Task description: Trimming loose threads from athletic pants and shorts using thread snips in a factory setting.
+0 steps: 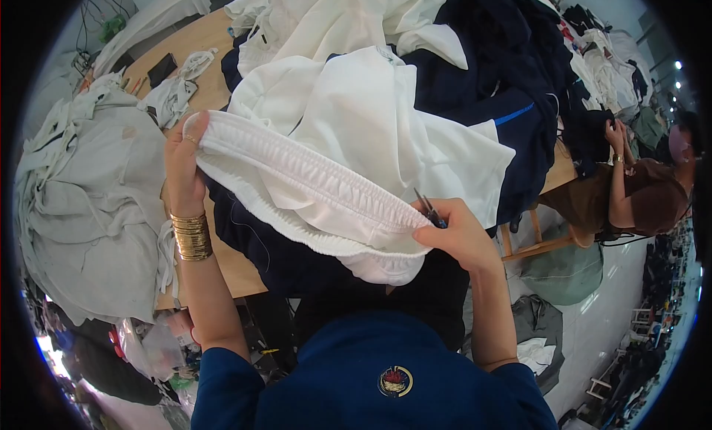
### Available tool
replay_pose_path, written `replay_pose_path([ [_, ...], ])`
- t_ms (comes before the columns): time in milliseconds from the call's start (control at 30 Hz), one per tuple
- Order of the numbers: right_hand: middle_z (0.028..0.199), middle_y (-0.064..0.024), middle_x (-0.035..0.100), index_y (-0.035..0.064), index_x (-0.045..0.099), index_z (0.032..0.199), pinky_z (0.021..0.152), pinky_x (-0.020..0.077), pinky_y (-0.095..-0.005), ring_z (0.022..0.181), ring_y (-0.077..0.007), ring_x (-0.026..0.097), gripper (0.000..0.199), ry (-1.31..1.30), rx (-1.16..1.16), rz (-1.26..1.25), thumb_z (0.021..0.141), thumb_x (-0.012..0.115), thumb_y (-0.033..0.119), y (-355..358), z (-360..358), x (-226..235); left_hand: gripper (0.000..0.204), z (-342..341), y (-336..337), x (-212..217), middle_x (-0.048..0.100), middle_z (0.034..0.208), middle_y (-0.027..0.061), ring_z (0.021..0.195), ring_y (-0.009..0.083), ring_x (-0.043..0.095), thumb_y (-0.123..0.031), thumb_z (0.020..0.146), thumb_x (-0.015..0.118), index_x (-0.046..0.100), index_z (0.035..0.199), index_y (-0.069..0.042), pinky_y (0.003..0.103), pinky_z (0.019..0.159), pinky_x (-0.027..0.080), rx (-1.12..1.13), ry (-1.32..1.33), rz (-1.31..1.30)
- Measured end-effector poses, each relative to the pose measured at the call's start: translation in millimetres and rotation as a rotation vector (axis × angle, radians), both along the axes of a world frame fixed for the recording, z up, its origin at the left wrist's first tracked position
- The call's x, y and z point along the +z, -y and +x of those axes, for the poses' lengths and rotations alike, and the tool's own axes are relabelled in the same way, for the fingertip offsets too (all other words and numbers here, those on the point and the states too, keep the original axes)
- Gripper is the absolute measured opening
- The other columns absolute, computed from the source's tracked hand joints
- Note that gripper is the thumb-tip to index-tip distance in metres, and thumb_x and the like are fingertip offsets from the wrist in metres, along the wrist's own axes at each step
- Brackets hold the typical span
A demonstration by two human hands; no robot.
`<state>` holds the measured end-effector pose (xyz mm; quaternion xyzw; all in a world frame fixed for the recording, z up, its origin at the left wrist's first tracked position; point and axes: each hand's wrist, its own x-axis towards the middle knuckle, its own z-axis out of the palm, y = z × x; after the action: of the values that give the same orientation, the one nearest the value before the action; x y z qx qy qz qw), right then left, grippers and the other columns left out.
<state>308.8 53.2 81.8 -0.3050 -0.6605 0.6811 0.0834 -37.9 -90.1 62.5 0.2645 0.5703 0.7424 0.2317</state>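
Note:
A white garment with a gathered elastic waistband (319, 174) is stretched between my two hands, its opening toward me. My left hand (185, 159), with gold bangles at the wrist, grips the band's left end. At the other end my right hand (460, 233) pinches the band between thumb and fingers. Small dark thread snips (430, 210) are also tucked in my right hand, their points sticking up past the fingers. The rest of the white garment (356, 126) spreads over the pile beyond the band.
Dark navy garments (512, 81) and more white ones (334, 15) are heaped on the wooden table (211, 41). Grey-white cloth (89, 215) is piled at left. On the right, a co-worker (645, 185) handles dark cloth beside a wooden stool (545, 245).

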Motion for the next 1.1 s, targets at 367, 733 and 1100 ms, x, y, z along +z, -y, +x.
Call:
replay_pose_path([
  [367, 0.056, 0.003, 0.049, -0.0013, 0.064, 0.077, 0.037, 0.0212, -0.0194, 0.041, -0.0022, 0.033, 0.016, -0.012, -0.095, -0.224, 0.068, 0.057, 0.01, -9.8, 7.7, -10.3, 0.018, -1.5, 0.9, -11.3, 0.064, 0.084, 0.0034, 0.072, 0.0109, 0.059, -0.017, 0.085, 0.061, 0.062, 0.093, -0.001, 0.023, 0.066, 0.045, 0.125, 0.05, 0.013],
  [733, 0.056, 0.0021, 0.051, -0.0014, 0.062, 0.074, 0.037, 0.0219, -0.0189, 0.04, -0.0023, 0.034, 0.012, -0.076, -0.175, -0.284, 0.07, 0.058, 0.009, -12.1, 8.2, -13.2, 0.021, 7.5, 0.5, -15.5, 0.064, 0.084, 0.003, 0.073, 0.0105, 0.058, -0.02, 0.084, 0.062, 0.062, 0.094, -0.002, 0.023, 0.068, 0.045, 0.133, 0.044, 0.003],
  [1100, 0.076, -0.0027, 0.061, -0.0019, 0.063, 0.089, 0.065, 0.0412, -0.0215, 0.072, -0.0073, 0.053, 0.02, -0.138, -0.27, 0.025, 0.077, 0.062, 0.014, -10.8, -9.9, -61.4, 0.021, 7.0, -15.9, -86.0, 0.06, 0.075, 0.0023, 0.069, 0.0086, 0.05, -0.021, 0.083, 0.062, 0.064, 0.086, -0.001, 0.023, 0.065, 0.041, 0.245, -0.403, -0.327],
])
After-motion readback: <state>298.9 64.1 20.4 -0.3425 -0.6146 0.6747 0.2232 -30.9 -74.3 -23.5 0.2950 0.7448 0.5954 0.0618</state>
